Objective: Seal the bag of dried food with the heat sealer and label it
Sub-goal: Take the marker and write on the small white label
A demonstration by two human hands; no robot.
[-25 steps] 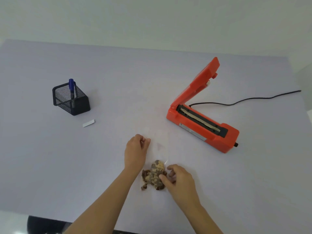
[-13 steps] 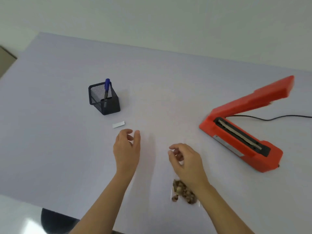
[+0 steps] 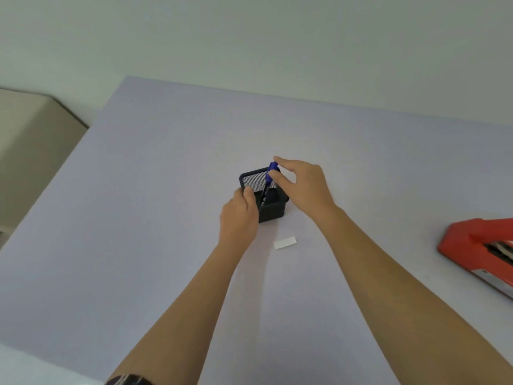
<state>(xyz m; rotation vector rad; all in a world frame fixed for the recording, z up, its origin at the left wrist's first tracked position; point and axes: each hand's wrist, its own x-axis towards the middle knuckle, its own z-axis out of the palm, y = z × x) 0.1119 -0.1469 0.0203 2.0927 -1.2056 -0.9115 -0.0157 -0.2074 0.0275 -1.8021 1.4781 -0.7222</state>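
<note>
- The right hand (image 3: 301, 187) is pinching the blue cap of the pen (image 3: 269, 176) between thumb and forefinger; the pen is standing in the mesh holder (image 3: 273, 211).
- The left hand (image 3: 240, 216) is gripping the holder's near-left rim, fingers curled.
- The white label (image 3: 285, 242) is lying just in front of the holder.
- The red sealer (image 3: 483, 252) is sitting at the right edge, partly cropped.
- The bag is lying out of view.

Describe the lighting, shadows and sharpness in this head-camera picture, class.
Head view: soft, even light with no glare; faint shadows fall on the table beside the forearms. The white label and pen holder look slightly soft. The orange heat sealer is cut off at the right edge, and wide-angle distortion stretches the forearms.
</note>
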